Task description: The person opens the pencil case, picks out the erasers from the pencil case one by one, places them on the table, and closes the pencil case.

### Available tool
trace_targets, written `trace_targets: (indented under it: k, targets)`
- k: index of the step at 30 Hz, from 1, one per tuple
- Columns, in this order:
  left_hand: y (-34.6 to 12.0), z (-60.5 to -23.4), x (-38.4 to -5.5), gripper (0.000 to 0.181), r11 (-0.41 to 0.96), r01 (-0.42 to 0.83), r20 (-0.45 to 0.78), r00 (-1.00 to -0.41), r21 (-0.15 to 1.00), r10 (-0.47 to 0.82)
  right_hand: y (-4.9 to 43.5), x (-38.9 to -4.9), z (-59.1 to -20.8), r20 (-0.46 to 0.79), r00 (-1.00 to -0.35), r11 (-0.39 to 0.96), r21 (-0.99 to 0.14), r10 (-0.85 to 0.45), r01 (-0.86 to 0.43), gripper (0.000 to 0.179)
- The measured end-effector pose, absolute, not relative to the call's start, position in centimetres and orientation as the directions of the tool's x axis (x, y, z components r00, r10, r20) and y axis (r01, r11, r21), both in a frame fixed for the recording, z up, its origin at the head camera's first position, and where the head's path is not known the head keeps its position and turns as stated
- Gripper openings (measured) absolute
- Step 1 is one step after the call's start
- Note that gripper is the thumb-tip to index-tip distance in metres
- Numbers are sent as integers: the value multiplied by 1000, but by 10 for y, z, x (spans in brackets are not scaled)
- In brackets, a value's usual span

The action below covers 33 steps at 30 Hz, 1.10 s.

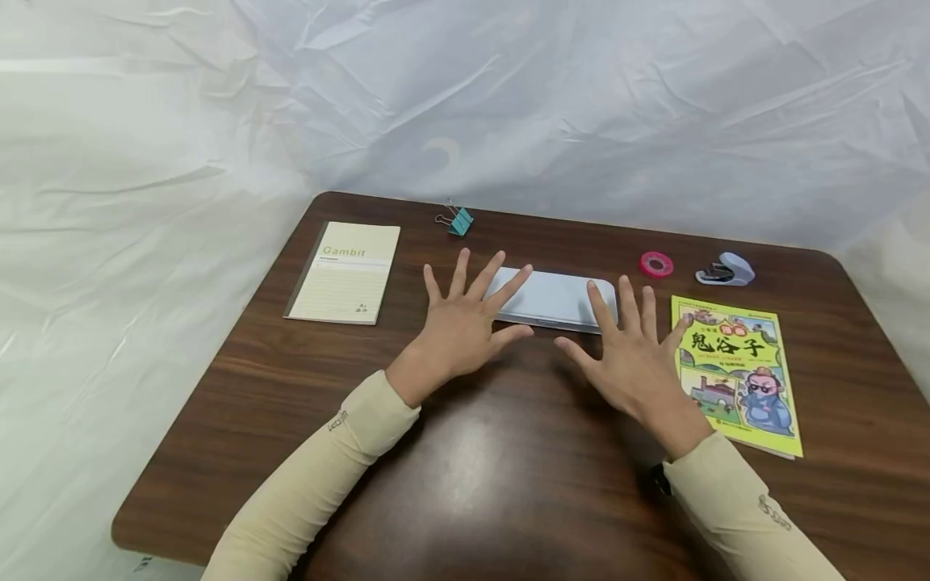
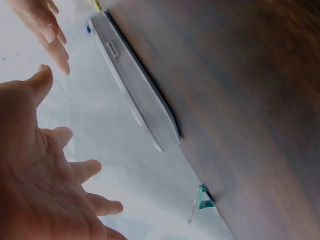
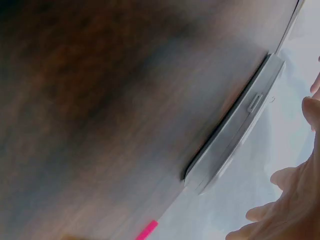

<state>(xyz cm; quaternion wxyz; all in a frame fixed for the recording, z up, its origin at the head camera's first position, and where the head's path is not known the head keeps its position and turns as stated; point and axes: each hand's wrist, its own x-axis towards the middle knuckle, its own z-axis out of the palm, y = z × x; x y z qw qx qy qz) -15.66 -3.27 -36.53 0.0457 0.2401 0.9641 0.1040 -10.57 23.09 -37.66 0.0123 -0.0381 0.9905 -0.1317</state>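
A flat, pale, rounded box (image 1: 555, 297) with a small clasp on its front side lies on the table, partly covered by fingers in the head view. My left hand (image 1: 461, 331) is spread palm down before the box's left end. On the other side, my right hand (image 1: 632, 355) spreads its fingers over the right end and near a yellow comic-style book (image 1: 734, 375). Both wrist views show the box (image 2: 135, 85) apart from the hands, which hover above the tabletop. Nothing is held in either hand.
A cream notebook (image 1: 345, 274) lies at the left of the dark wooden table (image 1: 465, 484). Along the back are a teal binder clip (image 1: 461, 221), a pink tape roll (image 1: 656, 264) and a small pale stapler (image 1: 726, 269). White sheeting (image 1: 545, 105) hangs behind.
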Motion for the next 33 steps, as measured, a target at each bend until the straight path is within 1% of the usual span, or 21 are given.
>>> trace_targets:
  k: [3, 4, 7, 10, 11, 13, 18, 21, 23, 25, 26, 29, 30, 33]
  targets:
    - [-32, -368, -162, 86, 848, 459, -30, -875, 264, 483, 232, -110, -377, -29, -996, 959, -274, -86, -75, 105]
    - [-32, -377, -169, 88, 844, 465, -21, -873, 266, 487, 233, -112, -378, -38, -995, 956, -285, -89, -75, 105]
    - [-31, -386, -180, 89, 832, 463, -25, -870, 307, 493, 235, -119, -379, -63, -993, 946, -315, -105, -80, 105]
    - [-29, -389, -188, 90, 821, 466, -41, -862, 328, 506, 238, -127, -380, -80, -989, 935, -342, -126, -91, 105]
    - [-27, -382, -187, 90, 817, 462, -56, -858, 346, 510, 239, -130, -380, -82, -988, 933, -347, -134, -98, 104]
    - [-24, -390, -195, 93, 808, 471, -54, -852, 354, 521, 240, -137, -381, -86, -985, 926, -361, -150, -110, 104]
    - [-18, -396, -208, 100, 803, 472, -118, -832, 364, 542, 244, -150, -383, -118, -976, 912, -391, -181, -121, 105]
    - [-16, -403, -217, 102, 795, 477, -154, -813, 375, 561, 246, -156, -384, -140, -969, 912, -387, -206, -138, 104]
    - [-14, -416, -226, 101, 783, 489, -155, -802, 385, 577, 247, -159, -384, -150, -962, 915, -372, -228, -159, 101]
    - [-12, -424, -234, 97, 776, 506, -155, -792, 376, 591, 248, -162, -384, -153, -955, 917, -353, -252, -186, 95]
    - [-12, -423, -235, 95, 771, 504, -161, -787, 389, 596, 249, -163, -384, -152, -953, 918, -344, -263, -199, 93]
    - [-11, -408, -230, 87, 784, 507, -193, -782, 358, 593, 249, -167, -386, -147, -944, 915, -329, -295, -235, 84]
    - [-12, -406, -229, 86, 784, 506, -193, -782, 359, 593, 249, -169, -387, -144, -941, 912, -327, -306, -246, 82]
    - [-17, -416, -239, 87, 792, 524, -185, -784, 315, 592, 245, -173, -389, -143, -932, 904, -329, -332, -272, 80]
